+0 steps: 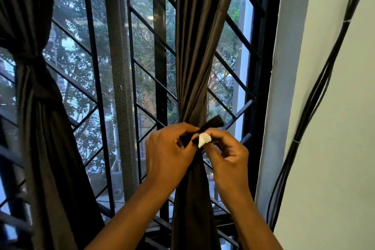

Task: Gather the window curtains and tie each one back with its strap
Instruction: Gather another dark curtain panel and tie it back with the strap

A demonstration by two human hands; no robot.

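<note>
Right curtain [192,50] hangs gathered into a narrow bundle in front of the window grille [142,79], pinched at mid-height. Left hand [170,154] is closed, pinching one dark end of the strap [213,123] against the bundle. Right hand [225,152] is closed too, fingers nipping the strap's other end, where a white patch [204,139] shows. One strap end sticks up to the right above the knuckles. The hands hide the wrap itself.

Left curtain [38,107], far left, is already cinched with its own tie [30,59]. Black cables [316,95] run down the pale wall [334,148] at right.
</note>
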